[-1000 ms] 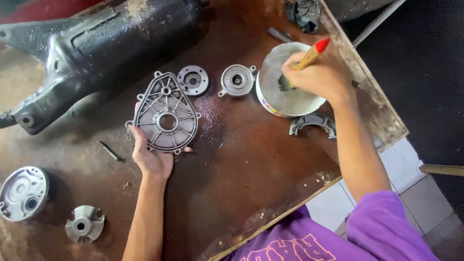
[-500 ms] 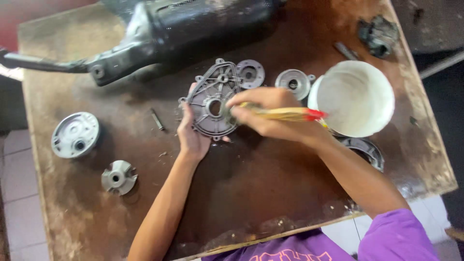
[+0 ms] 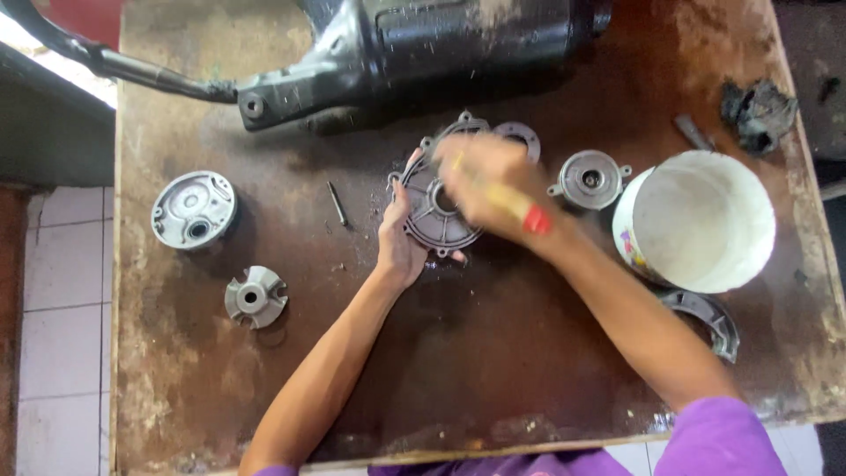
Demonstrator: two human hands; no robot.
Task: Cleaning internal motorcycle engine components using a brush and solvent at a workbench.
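Gripped at its lower-left edge by the left hand (image 3: 401, 251), the grey ribbed cast-metal cover plate (image 3: 438, 207) sits mid-table; the blurred right hand (image 3: 485, 185) pinches a yellow, red-tipped brush (image 3: 520, 210). Best braced flat, with short strokes into the ribs.

My arms were bare from the wrists well past the elbows. My left hand (image 3: 401, 251) and right hand (image 3: 485, 181) wore no gloves, rings or watch. A purple short sleeve (image 3: 731, 436) covered my right upper arm.
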